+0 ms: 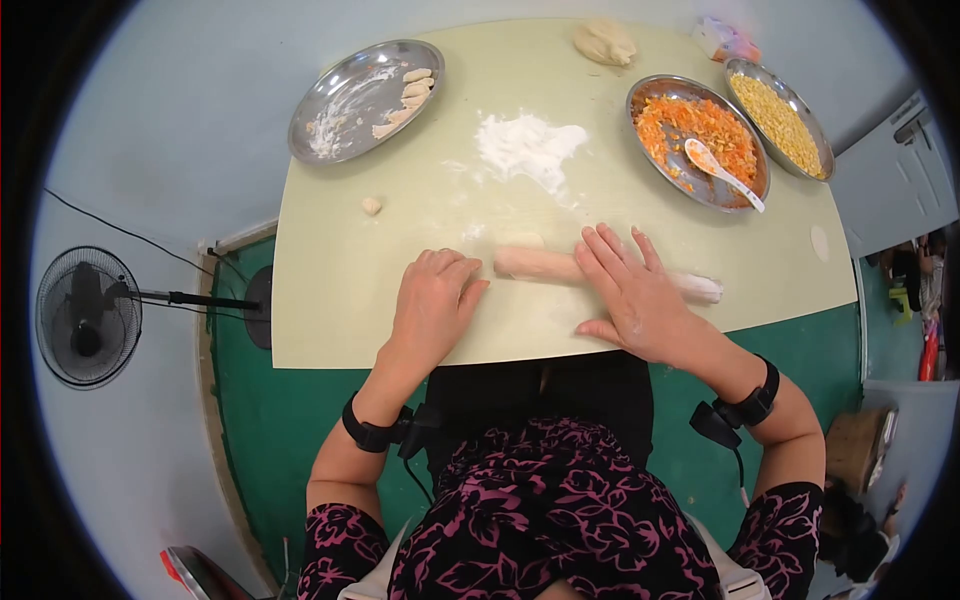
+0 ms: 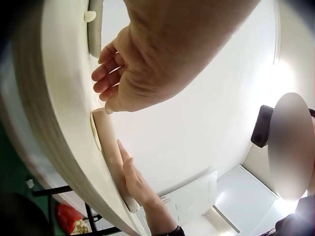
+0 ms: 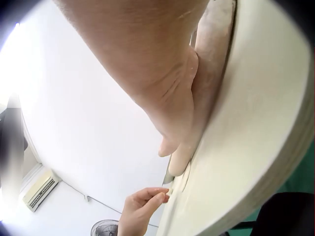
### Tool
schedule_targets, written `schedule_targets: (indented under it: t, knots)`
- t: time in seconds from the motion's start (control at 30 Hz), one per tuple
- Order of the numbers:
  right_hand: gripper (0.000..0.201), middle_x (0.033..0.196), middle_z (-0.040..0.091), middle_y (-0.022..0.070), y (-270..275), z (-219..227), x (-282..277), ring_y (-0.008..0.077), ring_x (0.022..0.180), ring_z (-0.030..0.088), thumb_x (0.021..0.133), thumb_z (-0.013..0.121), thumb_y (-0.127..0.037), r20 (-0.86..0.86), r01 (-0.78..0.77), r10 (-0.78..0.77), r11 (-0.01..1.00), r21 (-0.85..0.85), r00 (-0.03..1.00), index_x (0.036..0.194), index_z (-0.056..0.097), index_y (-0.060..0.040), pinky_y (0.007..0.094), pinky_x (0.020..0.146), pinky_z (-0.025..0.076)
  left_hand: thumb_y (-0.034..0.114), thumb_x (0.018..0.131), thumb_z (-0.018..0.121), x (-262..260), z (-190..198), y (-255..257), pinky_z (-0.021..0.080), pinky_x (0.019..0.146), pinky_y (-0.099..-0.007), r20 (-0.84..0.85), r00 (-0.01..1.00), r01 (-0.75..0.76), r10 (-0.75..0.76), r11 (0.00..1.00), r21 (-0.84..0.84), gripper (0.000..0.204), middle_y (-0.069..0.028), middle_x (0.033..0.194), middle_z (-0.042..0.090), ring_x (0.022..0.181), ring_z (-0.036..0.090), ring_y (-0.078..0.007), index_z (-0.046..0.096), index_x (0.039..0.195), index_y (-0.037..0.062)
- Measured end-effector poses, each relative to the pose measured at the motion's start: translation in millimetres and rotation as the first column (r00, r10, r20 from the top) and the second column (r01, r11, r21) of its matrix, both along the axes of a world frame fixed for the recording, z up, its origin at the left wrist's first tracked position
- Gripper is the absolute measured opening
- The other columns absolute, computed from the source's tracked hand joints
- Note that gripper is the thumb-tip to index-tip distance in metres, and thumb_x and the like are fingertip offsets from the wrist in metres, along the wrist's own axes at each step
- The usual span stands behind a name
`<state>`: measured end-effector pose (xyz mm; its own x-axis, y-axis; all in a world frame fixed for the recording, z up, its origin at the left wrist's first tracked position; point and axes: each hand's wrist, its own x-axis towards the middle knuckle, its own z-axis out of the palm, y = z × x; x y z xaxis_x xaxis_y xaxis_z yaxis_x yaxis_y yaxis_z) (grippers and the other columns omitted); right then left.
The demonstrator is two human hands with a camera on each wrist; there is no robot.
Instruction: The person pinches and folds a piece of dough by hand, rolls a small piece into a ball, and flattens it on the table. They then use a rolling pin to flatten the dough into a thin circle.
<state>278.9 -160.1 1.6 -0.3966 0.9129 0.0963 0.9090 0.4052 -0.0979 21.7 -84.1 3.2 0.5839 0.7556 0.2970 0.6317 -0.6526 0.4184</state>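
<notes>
Dough disc lies at the rolling pin on the desk, right hand flat on the pin, fingers spread, left hand loosely curled, apparently empty, nearby; judged mid-rolling, next move probably calls for turning the disc.

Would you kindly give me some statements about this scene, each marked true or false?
1. The right grip rests on the rolling pin. True.
2. The left grip is wrapped round the rolling pin. False: the left grip is beside the rolling pin's end.
3. A white spoon lies in the dish of orange filling. True.
4. Small dough pieces lie beside the spoon. False: the dough pieces are on the floured plate.
5. A dough lump sits near the table's far edge. True.
</notes>
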Motion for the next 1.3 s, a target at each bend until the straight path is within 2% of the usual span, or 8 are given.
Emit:
schedule_targets:
  t: [0.07, 0.23, 0.43, 0.63, 0.73, 0.83, 1.0, 1.3]
  knots:
    - [0.076, 0.145, 0.03, 0.0197, 3.2, -3.6, 3.0, 0.0318, 0.138, 0.024, 0.084, 0.056, -0.046, 0.099, 0.005, -0.008, 1.0, 0.026, 0.995, 0.14, 0.03, -0.0024, 0.0561, 0.11, 0.016, 0.006, 0.073, 0.068, 2.6, -5.4, -0.5, 0.047, 0.078, -0.0393, 0.022, 0.998, 0.061, -0.061, 0.998, 0.02, 0.025, -0.015, 0.094, 0.063, 0.087, 0.057, -0.0314, 0.065, 0.096, -0.0024]
    - [0.044, 0.097, 0.052, 0.0115, 34.8, -13.1, 26.1, 0.0298, 0.093, 0.05, 0.073, 0.069, -0.017, -0.172, 0.089, -0.046, 0.964, 0.252, 0.984, 0.112, 0.055, -0.0027, 0.0406, 0.088, 0.038, 0.005, 0.071, 0.068, 21.5, -11.5, -2.9, 0.046, 0.083, -0.0401, -0.003, 0.987, 0.157, -0.158, 0.979, 0.13, 0.033, -0.0164, 0.099, 0.062, 0.094, 0.056, -0.0328, 0.061, 0.102, -0.0031]
    - [0.038, 0.087, 0.054, 0.0106, 38.9, -8.4, 31.8, 0.0269, 0.087, 0.052, 0.075, 0.068, -0.018, -0.171, 0.115, -0.065, 0.948, 0.296, 0.983, 0.108, 0.056, -0.003, 0.0406, 0.083, 0.039, 0.008, 0.072, 0.069, 34.8, 3.7, -31.3, 0.044, 0.085, -0.0409, 0.016, 0.981, 0.192, -0.191, 0.98, -0.051, 0.035, -0.0158, 0.103, 0.06, 0.098, 0.055, -0.0333, 0.061, 0.104, -0.0029]
    - [0.046, 0.102, 0.056, 0.0131, 5.5, -6.5, 13.8, 0.0287, 0.101, 0.052, 0.081, 0.063, -0.027, -0.051, 0.087, -0.08, 0.984, 0.157, 0.996, 0.118, 0.053, -0.0027, 0.0466, 0.094, 0.035, 0.009, 0.073, 0.069, 39.6, 3.2, -36.5, 0.043, 0.079, -0.0398, 0.058, 0.983, 0.174, -0.173, 0.985, -0.016, 0.032, -0.0133, 0.097, 0.06, 0.09, 0.054, -0.0312, 0.062, 0.103, -0.0009]
    - [0.055, 0.123, 0.051, 0.0166, 9.3, -10.4, 8.6, 0.0304, 0.122, 0.043, 0.085, 0.057, -0.036, 0.072, 0.103, -0.135, 0.936, 0.336, 0.988, 0.127, 0.047, -0.0022, 0.0544, 0.104, 0.026, 0.009, 0.074, 0.069, 38.4, -0.6, -32.1, 0.043, 0.077, -0.0398, 0.045, 0.988, 0.142, -0.145, 0.988, 0.054, 0.03, -0.0125, 0.093, 0.06, 0.089, 0.054, -0.0301, 0.063, 0.101, 0.0001]
    - [0.066, 0.137, 0.041, 0.0171, 25.4, -5.4, 18.1, 0.0295, 0.133, 0.032, 0.085, 0.054, -0.045, 0.103, 0.217, -0.243, 0.953, 0.213, 0.965, 0.132, 0.041, -0.0011, 0.058, 0.108, 0.018, 0.009, 0.074, 0.07, 35.9, 4.6, -19.7, 0.043, 0.077, -0.0392, 0.051, 0.995, 0.082, -0.089, 0.988, 0.131, 0.027, -0.0118, 0.091, 0.06, 0.088, 0.054, -0.0294, 0.064, 0.099, 0.0007]
    - [0.074, 0.138, 0.04, 0.0167, -24.1, -8.3, -10.8, 0.0278, 0.135, 0.03, 0.081, 0.058, -0.048, 0.033, 0.072, -0.075, 0.994, 0.086, 0.997, 0.134, 0.038, 0.0004, 0.0575, 0.108, 0.018, 0.012, 0.074, 0.07, 14.4, 4.1, 2.2, 0.041, 0.076, -0.0388, 0.088, 0.995, -0.06, 0.043, 0.978, 0.199, 0.025, -0.0105, 0.091, 0.06, 0.089, 0.055, -0.0283, 0.065, 0.096, 0.0007]
    - [0.059, 0.135, 0.044, 0.0179, -28.7, 1.2, -8.2, 0.0293, 0.131, 0.035, 0.088, 0.054, -0.032, -0.037, 0.039, -0.038, 0.999, 0.036, 0.999, 0.134, 0.037, 0.0005, 0.0553, 0.108, 0.02, 0.006, 0.073, 0.069, 17.2, 7.3, -6.4, 0.045, 0.074, -0.0369, 0.073, 0.995, 0.049, -0.061, 0.987, 0.151, 0.025, -0.0109, 0.09, 0.06, 0.086, 0.055, -0.0284, 0.065, 0.097, 0.0013]
